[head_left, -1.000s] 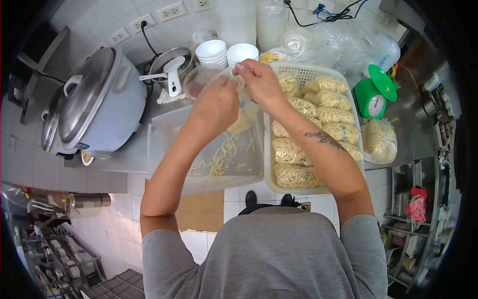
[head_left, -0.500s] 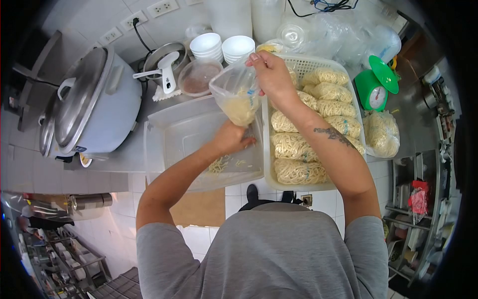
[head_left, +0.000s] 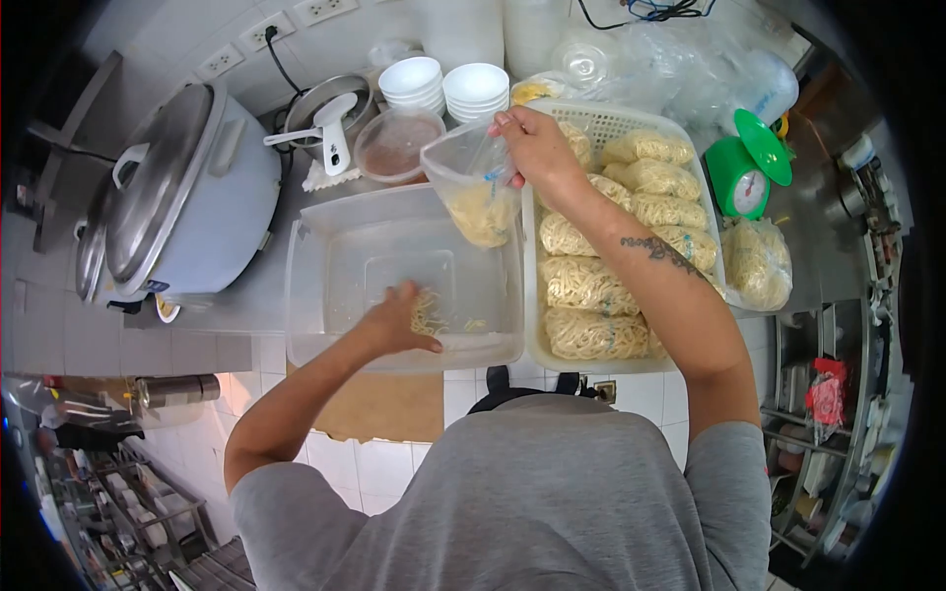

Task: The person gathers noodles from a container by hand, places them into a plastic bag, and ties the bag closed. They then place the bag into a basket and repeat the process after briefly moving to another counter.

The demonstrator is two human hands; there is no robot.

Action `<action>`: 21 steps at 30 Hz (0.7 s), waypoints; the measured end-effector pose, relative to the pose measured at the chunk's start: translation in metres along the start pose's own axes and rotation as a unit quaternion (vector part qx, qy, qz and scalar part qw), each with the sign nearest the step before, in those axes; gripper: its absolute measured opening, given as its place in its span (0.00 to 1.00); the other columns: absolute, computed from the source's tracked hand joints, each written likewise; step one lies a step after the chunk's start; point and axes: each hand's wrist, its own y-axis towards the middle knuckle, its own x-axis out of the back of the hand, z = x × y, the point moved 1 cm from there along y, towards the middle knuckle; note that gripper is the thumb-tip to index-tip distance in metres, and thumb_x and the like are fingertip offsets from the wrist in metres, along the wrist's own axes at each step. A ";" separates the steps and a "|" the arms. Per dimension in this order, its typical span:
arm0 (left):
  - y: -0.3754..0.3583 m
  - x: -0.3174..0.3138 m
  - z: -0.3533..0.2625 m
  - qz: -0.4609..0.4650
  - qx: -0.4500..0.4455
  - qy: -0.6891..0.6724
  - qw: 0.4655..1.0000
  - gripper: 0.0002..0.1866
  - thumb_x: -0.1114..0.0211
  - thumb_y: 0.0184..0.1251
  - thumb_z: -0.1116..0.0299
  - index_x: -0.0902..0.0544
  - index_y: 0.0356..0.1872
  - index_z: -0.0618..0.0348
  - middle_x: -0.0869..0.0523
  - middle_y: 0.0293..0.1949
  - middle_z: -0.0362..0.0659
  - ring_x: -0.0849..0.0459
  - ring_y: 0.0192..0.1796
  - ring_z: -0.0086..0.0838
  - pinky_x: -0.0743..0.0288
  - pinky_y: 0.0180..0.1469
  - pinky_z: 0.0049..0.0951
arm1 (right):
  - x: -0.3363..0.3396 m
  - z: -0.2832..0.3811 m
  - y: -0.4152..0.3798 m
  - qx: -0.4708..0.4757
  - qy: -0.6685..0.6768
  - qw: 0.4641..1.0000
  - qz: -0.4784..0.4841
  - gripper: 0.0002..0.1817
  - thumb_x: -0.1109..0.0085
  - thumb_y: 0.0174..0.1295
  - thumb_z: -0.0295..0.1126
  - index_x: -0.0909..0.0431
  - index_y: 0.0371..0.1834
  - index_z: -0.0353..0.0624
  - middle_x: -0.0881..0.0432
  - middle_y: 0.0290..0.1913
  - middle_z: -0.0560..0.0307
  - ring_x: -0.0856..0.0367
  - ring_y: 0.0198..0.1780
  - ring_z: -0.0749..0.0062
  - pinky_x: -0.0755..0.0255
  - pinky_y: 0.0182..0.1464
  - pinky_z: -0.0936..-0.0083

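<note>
My right hand [head_left: 537, 148] pinches the top edge of a clear plastic bag [head_left: 458, 163], which hangs over the right side of a translucent tub [head_left: 340, 231]. Pale noodles [head_left: 483, 217] fill the lower part of the bag. Inside the tub, my left hand [head_left: 399, 320] has its fingers spread low over the bottom, beside a small heap of loose noodles [head_left: 427, 310]. Some noodle bits lie scattered to the right of that heap. Whether the fingertips touch the noodles cannot be made out.
A white perforated basket [head_left: 616, 116] to the right holds several bagged noodle portions [head_left: 586, 286]. Beyond it stand a green scale [head_left: 741, 182] and another noodle bag [head_left: 757, 264]. A large lidded cooker [head_left: 187, 197] is at left. White bowls [head_left: 411, 79] and a lidded container [head_left: 399, 143] line the back.
My left hand has moved from beneath the bag down and left to the loose noodles, its fingers now spread. The right hand still holds the bag in nearly the same place.
</note>
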 end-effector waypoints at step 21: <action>-0.022 0.143 -0.046 -0.172 -0.208 -0.443 0.855 0.08 0.42 0.53 0.83 0.23 0.32 0.60 0.21 0.28 0.36 0.22 0.24 0.18 0.29 0.21 0.18 | -0.016 0.009 -0.014 0.013 0.027 0.998 0.059 0.15 0.52 0.69 0.38 0.23 0.36 0.36 0.32 0.17 0.66 0.37 0.13 0.83 0.40 0.14 0.82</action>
